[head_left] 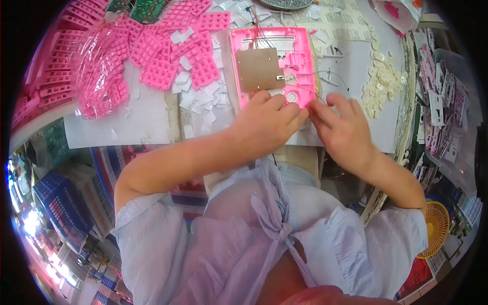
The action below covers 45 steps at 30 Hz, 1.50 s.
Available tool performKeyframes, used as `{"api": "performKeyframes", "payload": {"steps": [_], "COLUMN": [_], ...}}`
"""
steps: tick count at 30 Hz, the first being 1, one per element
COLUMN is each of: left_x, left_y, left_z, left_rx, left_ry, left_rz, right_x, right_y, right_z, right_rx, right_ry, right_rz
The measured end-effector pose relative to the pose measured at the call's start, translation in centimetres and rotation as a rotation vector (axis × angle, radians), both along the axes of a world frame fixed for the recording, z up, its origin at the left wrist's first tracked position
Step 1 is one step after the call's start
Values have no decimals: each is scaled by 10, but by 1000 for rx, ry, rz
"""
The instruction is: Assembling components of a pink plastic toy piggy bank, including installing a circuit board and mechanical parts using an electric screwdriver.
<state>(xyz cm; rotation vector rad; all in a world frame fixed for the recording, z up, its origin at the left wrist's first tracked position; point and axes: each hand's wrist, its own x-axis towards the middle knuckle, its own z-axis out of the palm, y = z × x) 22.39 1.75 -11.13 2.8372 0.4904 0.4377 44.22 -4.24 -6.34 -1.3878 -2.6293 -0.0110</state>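
A pink plastic housing (301,40) lies open on the table in front of me, with a brown circuit board (258,68) inside its left part. Thin red and dark wires (255,28) rise from its far edge. My left hand (269,119) has its fingers curled over the housing's near edge, gripping it beside a round hole. At the near right corner, the fingertips of my right hand (343,127) are pinched together on a thin wire (319,95) that runs out of the housing. Its end is hidden by the fingers.
Pink keypad-like pieces (157,66) pile up at the left, some in a clear plastic bag (99,71). White paper bits (203,99) are scattered beside them. Cream-coloured discs (381,84) heap at the right. A clear bin (460,122) of plastic parts stands beyond the table's right edge.
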Motion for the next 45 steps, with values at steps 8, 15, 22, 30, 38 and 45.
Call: {"api": "performKeyframes", "payload": {"steps": [8,15,22,30,38,45], "left_x": [-8,-26,-20,-11,-14,-22], "left_y": [15,93,99,102,109,106], "left_z": [0,-5,-14,-8,-17,-10], "left_rx": [-360,-324,-378,-410,-630,-404], "left_ry": [-206,-416,-392,-286,-498,-465], "left_rz": [-1,539,578,680,696,710], "right_x": [-40,-45,-50,-50,-58,-17], "right_y": [134,158,147,113,84,139], "right_z": [-10,-23,-24,-28,-31,-37], "right_rx": [-267,-717,-542,-322,-144,21], "right_ry": [248,547,488,585,432,511], "right_rz": [-380,-409,-355,-419,90,-14]}}
